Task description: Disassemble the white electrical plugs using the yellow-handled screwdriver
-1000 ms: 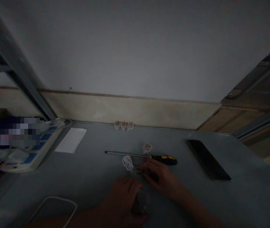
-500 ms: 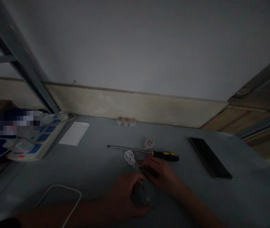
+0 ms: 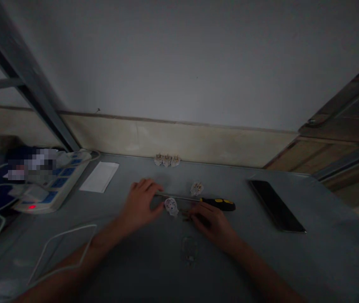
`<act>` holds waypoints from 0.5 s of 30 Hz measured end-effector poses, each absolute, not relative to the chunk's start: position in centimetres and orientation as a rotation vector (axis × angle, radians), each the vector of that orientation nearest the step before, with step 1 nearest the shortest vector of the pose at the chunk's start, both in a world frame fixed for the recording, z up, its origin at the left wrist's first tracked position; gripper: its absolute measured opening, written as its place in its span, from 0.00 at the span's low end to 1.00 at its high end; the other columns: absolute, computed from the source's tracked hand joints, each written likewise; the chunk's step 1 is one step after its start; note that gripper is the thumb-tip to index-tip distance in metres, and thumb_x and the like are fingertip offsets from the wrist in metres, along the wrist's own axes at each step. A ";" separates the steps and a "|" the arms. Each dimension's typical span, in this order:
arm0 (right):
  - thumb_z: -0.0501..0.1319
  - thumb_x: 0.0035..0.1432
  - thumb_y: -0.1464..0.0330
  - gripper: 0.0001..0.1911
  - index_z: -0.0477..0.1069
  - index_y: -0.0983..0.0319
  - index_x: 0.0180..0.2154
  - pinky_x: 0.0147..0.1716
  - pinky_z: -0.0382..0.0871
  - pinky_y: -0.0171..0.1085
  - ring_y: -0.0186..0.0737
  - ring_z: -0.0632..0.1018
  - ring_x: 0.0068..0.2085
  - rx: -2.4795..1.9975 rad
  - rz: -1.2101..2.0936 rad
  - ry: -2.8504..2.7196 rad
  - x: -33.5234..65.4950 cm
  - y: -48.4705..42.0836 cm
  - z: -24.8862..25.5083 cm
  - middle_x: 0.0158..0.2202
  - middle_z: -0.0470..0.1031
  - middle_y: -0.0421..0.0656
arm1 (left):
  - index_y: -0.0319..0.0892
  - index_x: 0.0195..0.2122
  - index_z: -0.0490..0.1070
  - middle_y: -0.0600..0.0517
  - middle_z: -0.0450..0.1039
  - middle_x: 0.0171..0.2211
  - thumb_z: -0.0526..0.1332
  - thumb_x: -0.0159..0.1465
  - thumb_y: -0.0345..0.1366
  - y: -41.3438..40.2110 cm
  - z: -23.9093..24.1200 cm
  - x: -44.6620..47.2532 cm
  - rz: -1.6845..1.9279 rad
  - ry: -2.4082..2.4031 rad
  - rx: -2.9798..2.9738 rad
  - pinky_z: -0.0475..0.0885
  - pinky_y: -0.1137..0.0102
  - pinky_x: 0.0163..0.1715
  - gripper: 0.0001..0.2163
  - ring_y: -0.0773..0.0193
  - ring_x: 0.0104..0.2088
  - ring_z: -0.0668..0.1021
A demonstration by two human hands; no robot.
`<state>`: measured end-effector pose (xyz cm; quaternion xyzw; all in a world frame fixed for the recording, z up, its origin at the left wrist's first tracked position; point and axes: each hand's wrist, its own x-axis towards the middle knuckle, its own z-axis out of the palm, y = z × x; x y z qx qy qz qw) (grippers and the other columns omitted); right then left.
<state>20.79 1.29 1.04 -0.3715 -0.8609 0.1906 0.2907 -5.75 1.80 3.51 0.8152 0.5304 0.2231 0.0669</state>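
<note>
three pronged pieces (image 3: pixel 167 160) rowed, one screwdriver (image 3: pixel 219 204)

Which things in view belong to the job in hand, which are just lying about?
Job, likely: white shell; screwdriver; pronged piece beyond it; small pieces at the right hand; clear container; pronged row by the wall.

Lying about, likely: phone; paper; power strip; white cable.

Holding the left hand (image 3: pixel 141 204) palm down toward the far edge of the table (image 3: pixel 296 273), fingers forward, thumb spread apart. Holding the right hand (image 3: pixel 211 222) farther from that edge, fingers curled toward the thumb. Slanting inward with both bare forearms (image 3: pixel 253 263).
</note>
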 end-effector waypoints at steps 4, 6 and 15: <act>0.55 0.65 0.73 0.08 0.72 0.61 0.38 0.35 0.72 0.34 0.36 0.78 0.36 -0.968 0.504 -2.290 20.7 1.3 1.1 0.35 0.77 0.44 | 0.44 0.46 0.72 0.45 0.71 0.49 0.66 0.59 0.33 4.9 2.9 -8.9 0.534 1.547 2.488 0.67 0.55 0.48 0.14 0.46 0.51 0.72; 0.55 0.65 0.73 0.08 0.72 0.61 0.38 0.34 0.72 0.34 0.37 0.78 0.35 -0.967 0.501 -2.296 20.7 1.3 1.2 0.35 0.77 0.44 | 0.45 0.44 0.73 0.47 0.71 0.48 0.65 0.63 0.33 5.4 2.1 -9.3 0.537 1.478 2.508 0.66 0.57 0.49 0.09 0.49 0.52 0.71; 0.55 0.64 0.74 0.08 0.73 0.60 0.37 0.34 0.72 0.34 0.37 0.78 0.35 -0.981 0.498 -2.308 20.7 1.3 1.3 0.35 0.77 0.43 | 0.43 0.39 0.72 0.48 0.73 0.43 0.61 0.68 0.31 6.2 0.5 -8.6 0.588 1.342 2.564 0.68 0.60 0.49 0.02 0.54 0.48 0.72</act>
